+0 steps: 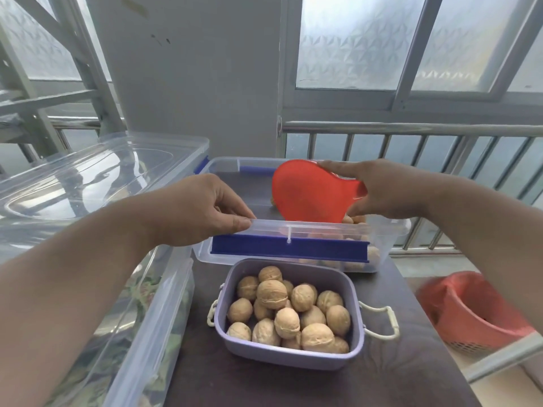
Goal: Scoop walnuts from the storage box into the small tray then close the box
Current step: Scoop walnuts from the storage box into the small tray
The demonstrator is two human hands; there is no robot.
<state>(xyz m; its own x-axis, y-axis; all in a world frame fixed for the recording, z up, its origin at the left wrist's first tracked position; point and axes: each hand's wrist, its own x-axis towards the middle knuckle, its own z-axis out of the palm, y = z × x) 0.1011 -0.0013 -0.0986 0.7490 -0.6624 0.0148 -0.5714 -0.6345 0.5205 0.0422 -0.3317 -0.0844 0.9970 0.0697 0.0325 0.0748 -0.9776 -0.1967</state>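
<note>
The small tray sits near the person on the dark surface, heaped with walnuts up to its rim. Just beyond it stands the clear storage box, open, with only a few walnuts visible at its right end. The right hand holds the red scoop by its handle, grip curled round it, bowl tipped down into the box. The left hand pinches the box's near rim at the left, thumb and fingers closed on the plastic.

The tray looks full, so 1 more scoop could send walnuts rolling over its edge and off the surface. If the scoop is left inside the box, it may foul the lid. The clear lid lies to the left on another container; lifting it carelessly could knock the tray. The blue latch hangs down just beside the tray and may catch on it.
</note>
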